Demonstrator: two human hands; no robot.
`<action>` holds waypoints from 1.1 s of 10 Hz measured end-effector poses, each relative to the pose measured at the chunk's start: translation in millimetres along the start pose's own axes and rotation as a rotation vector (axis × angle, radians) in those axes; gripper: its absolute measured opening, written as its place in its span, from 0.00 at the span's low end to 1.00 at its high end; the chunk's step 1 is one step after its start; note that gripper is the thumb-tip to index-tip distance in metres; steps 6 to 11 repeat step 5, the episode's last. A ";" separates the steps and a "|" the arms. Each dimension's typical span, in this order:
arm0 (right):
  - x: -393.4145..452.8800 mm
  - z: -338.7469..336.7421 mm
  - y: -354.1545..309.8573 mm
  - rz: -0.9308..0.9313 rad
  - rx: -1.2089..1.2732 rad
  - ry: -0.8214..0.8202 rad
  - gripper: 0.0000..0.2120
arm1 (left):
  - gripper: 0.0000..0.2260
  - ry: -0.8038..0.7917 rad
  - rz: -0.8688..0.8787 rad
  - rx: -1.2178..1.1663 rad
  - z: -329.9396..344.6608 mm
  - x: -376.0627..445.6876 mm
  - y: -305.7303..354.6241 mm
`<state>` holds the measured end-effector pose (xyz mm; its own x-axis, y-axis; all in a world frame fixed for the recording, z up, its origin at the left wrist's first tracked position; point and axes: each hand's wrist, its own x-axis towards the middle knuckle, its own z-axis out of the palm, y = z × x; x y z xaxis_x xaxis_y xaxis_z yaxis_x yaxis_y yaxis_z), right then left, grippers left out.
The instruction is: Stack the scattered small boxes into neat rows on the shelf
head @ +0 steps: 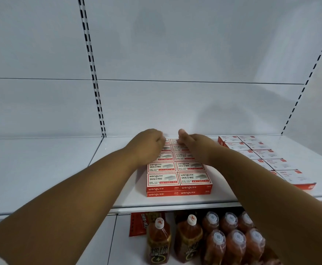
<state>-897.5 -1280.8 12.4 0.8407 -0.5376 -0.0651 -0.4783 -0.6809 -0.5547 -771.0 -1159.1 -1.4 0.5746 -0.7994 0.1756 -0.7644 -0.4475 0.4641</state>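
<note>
In the middle of the frame, on the white shelf (175, 200), we see the red-and-white staple boxes (179, 176) laid out in two columns running back toward the rear panel, two layers deep at the front edge. Both of our hands reach to the far end of that block. The left hand (148, 140) lies over the rear boxes of the left column with its fingers curled down; the right hand (189, 140) sits just beside it over the right column, thumb raised. We cannot tell whether either hand actually pinches a box or only presses on the tops, because the knuckles and forearms cover the contact.

We judge these boxes to be small, stiff cardboard, dense for their size if full of staples, and smooth enough to slide on the shelf and on one another. Pinching the short sides between thumb and fingers, or pushing flat against an end face, should square them without crushing.

The rear rows are hidden beneath our hands, so how neatly they line up is unclear. At the right of the frame a second group of white boxes (267, 155) is partly covered by the right forearm. Along the lower edge, bottles (213, 240) stand on a lower shelf, cut off at the bottom.
</note>
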 end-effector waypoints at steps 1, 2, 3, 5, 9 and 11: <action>2.3 -1.1 1.4 -0.040 -0.119 -0.010 0.34 | 0.18 -0.041 0.042 0.213 1.4 5.4 -7.2; 1.5 -2.0 0.9 -0.070 -0.151 -0.013 0.30 | 0.17 -0.059 0.067 0.265 0.9 5.5 -7.1; 0.4 -2.2 3.4 -0.133 -0.198 0.085 0.20 | 0.15 0.011 0.130 0.267 -3.1 -1.7 -1.4; -27.8 -19.3 14.2 -0.166 -0.198 0.433 0.18 | 0.15 0.194 0.285 0.264 -9.7 -31.1 32.7; -27.8 -19.3 14.2 -0.166 -0.198 0.433 0.18 | 0.15 0.194 0.285 0.264 -9.7 -31.1 32.7; -27.8 -19.3 14.2 -0.166 -0.198 0.433 0.18 | 0.15 0.194 0.285 0.264 -9.7 -31.1 32.7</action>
